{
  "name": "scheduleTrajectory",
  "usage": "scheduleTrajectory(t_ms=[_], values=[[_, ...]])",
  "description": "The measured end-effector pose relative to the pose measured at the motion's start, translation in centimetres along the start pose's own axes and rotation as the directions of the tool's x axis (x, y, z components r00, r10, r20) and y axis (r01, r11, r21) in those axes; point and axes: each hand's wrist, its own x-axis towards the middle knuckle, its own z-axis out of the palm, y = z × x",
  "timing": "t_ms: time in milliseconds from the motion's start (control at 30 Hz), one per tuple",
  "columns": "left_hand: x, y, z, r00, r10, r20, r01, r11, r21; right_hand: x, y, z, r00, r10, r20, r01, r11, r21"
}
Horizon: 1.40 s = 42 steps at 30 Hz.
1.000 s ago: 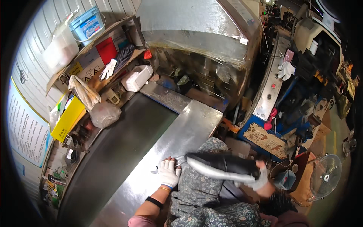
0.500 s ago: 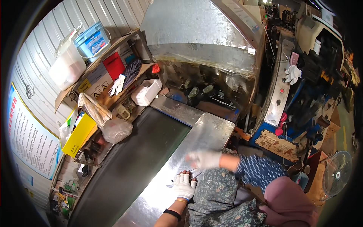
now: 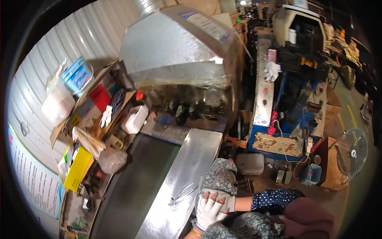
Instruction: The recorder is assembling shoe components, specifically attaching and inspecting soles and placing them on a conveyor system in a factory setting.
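My left hand (image 3: pixel 209 210), in a white knit glove with bare fingertips, lies across my right hand (image 3: pixel 227 201) over my lap. Its fingers are stretched out and a little apart on the right glove. The right hand wears a greyish-white glove; its fingers are mostly covered by the left hand and the patterned cloth, so their pose is hidden. Beside the hands, to the left, a thin slender metal tool (image 3: pixel 183 193) lies on the shiny metal tabletop (image 3: pixel 191 159); its kind is unclear. Floral cloth (image 3: pixel 221 175) covers my lap.
A dark conveyor belt (image 3: pixel 139 179) runs left of the tabletop toward a metal hood (image 3: pixel 171 44). Cluttered shelves (image 3: pixel 107 139) with a blue bucket (image 3: pixel 77 75) line the wall. At right are a blue-based machine (image 3: pixel 254 139), a small bin (image 3: pixel 311 174) and a fan (image 3: pixel 350 155).
My left hand has left the tabletop and come down onto my right hand. The right hand has moved down toward my lap. The view has shifted rightward, and the slender tool stays on the table.
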Motion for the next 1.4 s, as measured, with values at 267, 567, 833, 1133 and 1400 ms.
scheduleTrajectory(t_ms=[267, 567, 833, 1133, 1400], values=[[-1.2, 1.8, 0.9, 0.949, -0.130, -0.288, 0.100, 0.988, -0.117, 2.2, -3.6, -1.7, 0.616, 0.785, 0.069, -0.589, 0.400, 0.702], [-2.8, 0.6, 1.0, 0.989, -0.132, 0.071, 0.138, 0.986, -0.093, 2.2, -7.1, 1.6, 0.695, 0.719, -0.005, -0.547, 0.533, 0.645], [-2.4, 1.3, 2.0, 0.985, -0.169, 0.031, 0.171, 0.984, -0.057, 0.9, -7.4, 1.7, 0.770, 0.585, 0.255, -0.192, -0.168, 0.967], [-2.3, 1.8, 2.1, 0.981, -0.188, 0.039, 0.190, 0.981, -0.029, -0.6, -11.6, 4.6, 0.810, 0.501, 0.305, 0.224, -0.745, 0.629], [-2.5, 1.2, 3.1, 0.974, -0.225, 0.009, 0.224, 0.966, -0.127, 1.5, -2.1, 1.3, 0.868, 0.486, 0.106, 0.025, -0.256, 0.966]])
